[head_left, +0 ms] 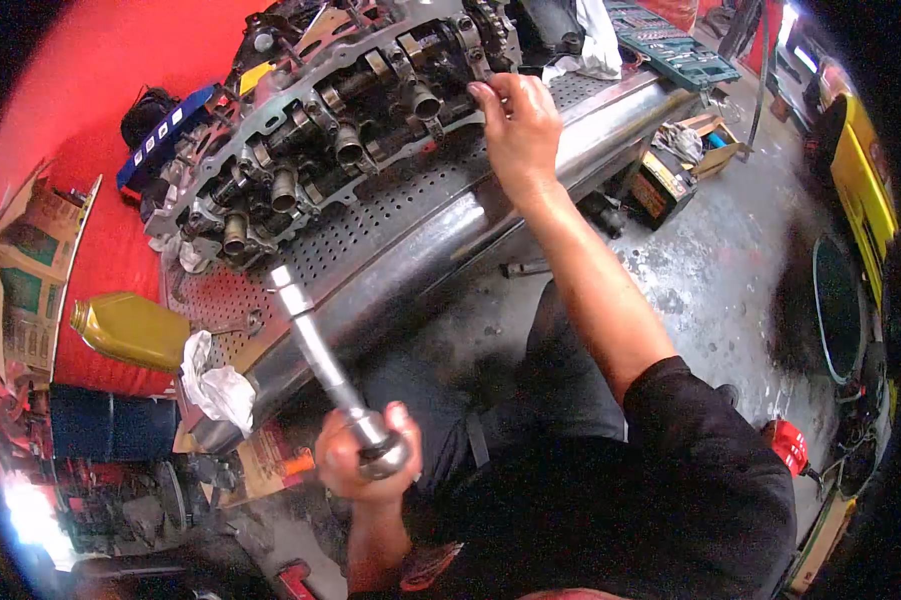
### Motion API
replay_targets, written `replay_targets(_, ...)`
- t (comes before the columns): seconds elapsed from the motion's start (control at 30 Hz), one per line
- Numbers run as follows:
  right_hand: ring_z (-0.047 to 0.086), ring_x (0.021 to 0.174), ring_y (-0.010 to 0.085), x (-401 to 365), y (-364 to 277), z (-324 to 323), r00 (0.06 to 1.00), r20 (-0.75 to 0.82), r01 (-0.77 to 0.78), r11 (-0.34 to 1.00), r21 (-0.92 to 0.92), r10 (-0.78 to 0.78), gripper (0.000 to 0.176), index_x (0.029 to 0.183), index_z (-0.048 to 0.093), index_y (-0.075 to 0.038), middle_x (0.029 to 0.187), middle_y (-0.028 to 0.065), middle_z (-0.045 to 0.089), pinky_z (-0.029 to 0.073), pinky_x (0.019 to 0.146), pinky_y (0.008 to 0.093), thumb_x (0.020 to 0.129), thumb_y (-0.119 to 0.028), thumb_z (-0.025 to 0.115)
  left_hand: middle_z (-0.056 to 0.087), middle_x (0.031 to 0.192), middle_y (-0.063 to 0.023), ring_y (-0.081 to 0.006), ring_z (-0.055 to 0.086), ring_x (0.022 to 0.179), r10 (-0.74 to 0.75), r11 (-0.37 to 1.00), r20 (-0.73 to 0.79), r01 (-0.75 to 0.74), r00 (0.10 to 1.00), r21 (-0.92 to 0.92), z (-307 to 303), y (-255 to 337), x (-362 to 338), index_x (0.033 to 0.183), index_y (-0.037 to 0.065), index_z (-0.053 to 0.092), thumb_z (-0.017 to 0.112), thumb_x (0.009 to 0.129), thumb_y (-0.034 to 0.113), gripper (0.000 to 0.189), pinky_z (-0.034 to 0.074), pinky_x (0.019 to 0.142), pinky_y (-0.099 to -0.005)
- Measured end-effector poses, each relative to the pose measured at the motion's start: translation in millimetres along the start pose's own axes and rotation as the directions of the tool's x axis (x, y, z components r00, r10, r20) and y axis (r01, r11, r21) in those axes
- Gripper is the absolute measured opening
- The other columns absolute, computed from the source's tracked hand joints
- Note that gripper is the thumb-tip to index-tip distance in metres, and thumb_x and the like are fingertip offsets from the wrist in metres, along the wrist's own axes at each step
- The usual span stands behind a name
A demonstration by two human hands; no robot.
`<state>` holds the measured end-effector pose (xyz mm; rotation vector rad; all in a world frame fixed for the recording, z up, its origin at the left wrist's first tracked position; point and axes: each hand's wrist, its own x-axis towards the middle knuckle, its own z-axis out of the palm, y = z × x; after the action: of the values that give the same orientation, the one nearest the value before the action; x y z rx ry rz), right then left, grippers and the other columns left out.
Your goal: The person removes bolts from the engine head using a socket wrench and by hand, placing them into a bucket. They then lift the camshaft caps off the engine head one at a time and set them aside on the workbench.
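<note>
My left hand [355, 460] is closed around the head of a ratchet [385, 460]. A long chrome extension with a socket [315, 345] points up and away from it, towards the bench. My right hand [520, 130] is at the right part of a cylinder head [320, 120], its thumb and fingers pinched together near the edge. Whatever those fingers hold, if anything, is too small or hidden to make out. The cylinder head lies on a perforated metal bench [410, 195], with its camshaft parts and several round metal tubes [348, 145] exposed.
A yellow-brown oil bottle [130, 328] lies at the left, beside a white rag [217, 385]. An open green socket set [670, 45] sits at the far right of the bench. On the floor stand a black battery [660, 188] and a box [720, 150].
</note>
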<state>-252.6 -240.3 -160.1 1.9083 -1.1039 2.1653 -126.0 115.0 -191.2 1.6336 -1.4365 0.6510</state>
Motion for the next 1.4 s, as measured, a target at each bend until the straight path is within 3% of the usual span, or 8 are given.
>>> replay_targets(0.17, 0.063, 0.094, 0.0334, -3.0, 13.5, -2.9, 0.991, 0.086, 0.096, 0.993, 0.071, -0.102, 0.036, 0.097, 0.068, -0.007, 0.098, 0.012, 0.067, 0.051, 0.086, 0.042, 0.068, 0.013, 0.062, 0.06, 0.073, -0.0045, -0.0149, 0.057, 0.064, -0.237, 0.926, -0.119, 0.261, 0.964, 0.274, -51.5, -47.3, 16.0, 0.084, 0.007, 0.056, 0.085, 0.074, 0.015, 0.032, 0.049, 0.062, -0.0323)
replay_targets(0.27, 0.064, 0.095, 0.0286, 1.2, 9.1, -9.4, 0.945, 0.108, 0.309, 0.951, 0.0, -0.307, 0.033, 0.105, 0.069, -0.006, 0.102, 0.0121, 0.065, 0.052, 0.084, 0.0361, 0.079, 0.013, 0.062, 0.062, 0.069, -0.0087, -0.0213, 0.062, 0.062, -0.348, 0.881, -0.199, 0.392, 0.916, 0.265, -64.0, -75.5, 45.7, 0.085, 0.006, 0.057, 0.085, 0.069, 0.014, 0.033, 0.051, 0.063, -0.036)
replay_targets(0.5, 0.062, 0.084, 0.0301, -1.7, 8.4, -3.3, 0.993, 0.111, 0.03, 0.999, -0.022, -0.027, 0.016, 0.1, 0.063, -0.004, 0.094, 0.0141, 0.064, 0.051, 0.074, 0.0401, 0.092, -0.015, 0.07, 0.067, 0.08, -0.0226, -0.0423, 0.067, 0.08, -0.607, 0.709, 0.129, 0.462, 0.784, 0.532, -83.0, -133.3, 108.8, 0.091, 0.005, 0.058, 0.069, 0.071, 0.012, 0.024, 0.051, 0.069, -0.0465)
replay_targets(0.7, 0.062, 0.086, 0.0321, 1.4, 13.5, -9.2, 0.926, 0.084, 0.372, 0.927, -0.044, -0.368, 0.015, 0.101, 0.063, -0.005, 0.102, 0.0114, 0.062, 0.051, 0.077, 0.0391, 0.089, -0.011, 0.071, 0.068, 0.086, -0.0254, -0.0458, 0.066, 0.087, -0.501, 0.738, 0.343, 0.186, 0.795, 0.648, -66.0, -178.0, 131.4, 0.103, 0.006, 0.056, 0.067, 0.074, 0.014, 0.032, 0.05, 0.077, -0.0534)
replay_targets(0.9, 0.061, 0.079, 0.0212, -1.1, 5.1, -4.3, 0.994, 0.095, 0.065, 0.998, -0.025, -0.063, 0.015, 0.098, 0.067, -0.002, 0.089, 0.0092, 0.064, 0.051, 0.073, 0.0343, 0.09, -0.013, 0.073, 0.065, 0.104, -0.0294, -0.0469, 0.062, 0.103, -0.499, 0.766, 0.356, 0.21, 0.79, 0.608, -52.8, -191.2, 122.2, 0.12, 0.003, 0.052, 0.064, 0.076, 0.007, 0.046, 0.049, 0.089, -0.0507)
replay_targets(1.03, 0.06, 0.101, 0.0316, 0.2, 9.5, -10.6, 0.939, 0.092, 0.326, 0.943, 0.06, -0.331, 0.037, 0.092, 0.069, -0.001, 0.106, 0.0139, 0.063, 0.05, 0.087, 0.0373, 0.064, 0.018, 0.054, 0.058, 0.125, -0.0274, -0.043, 0.054, 0.12, -0.38, 0.889, 0.435, 0.192, 0.816, 0.415, -46.1, -211.3, 112.3, 0.133, 0.001, 0.049, 0.058, 0.077, -0.005, 0.057, 0.042, 0.103, -0.0453)
replay_targets(1.2, 0.059, 0.098, 0.0323, -3.8, -0.8, -10.7, 0.988, 0.092, -0.139, 0.974, 0.181, 0.124, 0.027, 0.099, 0.066, -0.006, 0.1, 0.0119, 0.061, 0.051, 0.085, 0.0396, 0.075, 0.006, 0.069, 0.055, 0.133, -0.0225, -0.0377, 0.054, 0.124, -0.393, 0.915, 0.514, 0.27, 0.763, 0.299, -54.7, -198.4, 120.8, 0.142, 0.001, 0.045, 0.058, 0.077, -0.011, 0.068, 0.039, 0.108, -0.0414)
replay_targets(1.4, 0.063, 0.098, 0.0262, -4.8, 15.8, -14.5, 0.954, -0.015, 0.298, 0.943, 0.151, -0.299, 0.023, 0.101, 0.067, -0.005, 0.106, 0.011, 0.064, 0.053, 0.078, 0.0337, 0.082, 0.008, 0.066, 0.066, 0.12, -0.0186, -0.0278, 0.063, 0.11, -0.426, 0.875, 0.228, 0.335, 0.876, 0.349, -39.7, -163.9, 117.1, 0.138, 0.002, 0.051, 0.063, 0.083, -0.006, 0.057, 0.047, 0.097, -0.0393)
